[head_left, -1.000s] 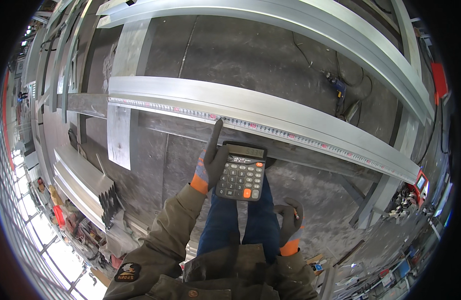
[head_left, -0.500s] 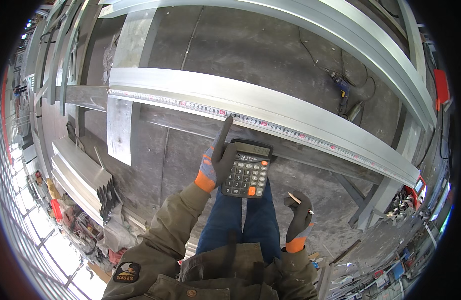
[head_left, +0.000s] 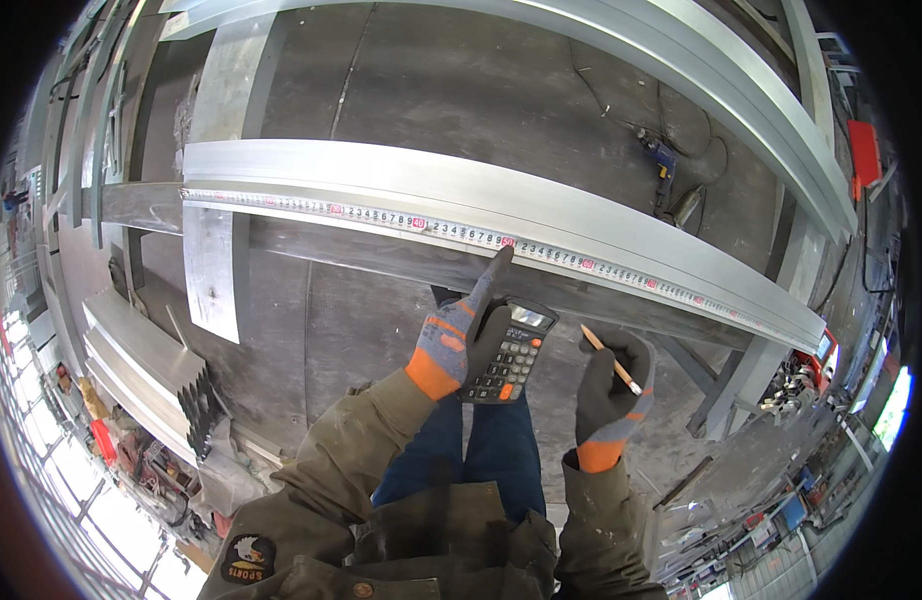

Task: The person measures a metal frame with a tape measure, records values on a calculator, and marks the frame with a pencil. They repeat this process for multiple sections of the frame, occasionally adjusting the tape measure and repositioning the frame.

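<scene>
My left hand (head_left: 449,345), in a grey and orange glove, grips a black desk calculator (head_left: 511,362) with its thumb side. Its index finger stretches up to the lower edge of a tape measure (head_left: 441,229), whose blade is drawn out along a long silver metal profile (head_left: 401,172). At the far right end of the profile sits the red tape case (head_left: 827,352). Lower right, my gloved right hand (head_left: 603,405) is closed around a pencil (head_left: 613,360), held slantwise beside the calculator and apart from the profile.
A crossing metal bar (head_left: 213,270) supports the profile at the left. Beyond it lies a blue power tool (head_left: 665,165) with a cable. Stacked metal profiles (head_left: 141,365) stand at the lower left. Another long beam (head_left: 621,30) spans the far side.
My left hand with the calculator has slid rightward along the tape, and the calculator has tilted. My right hand has risen with the pencil. The whole view has shifted slightly.
</scene>
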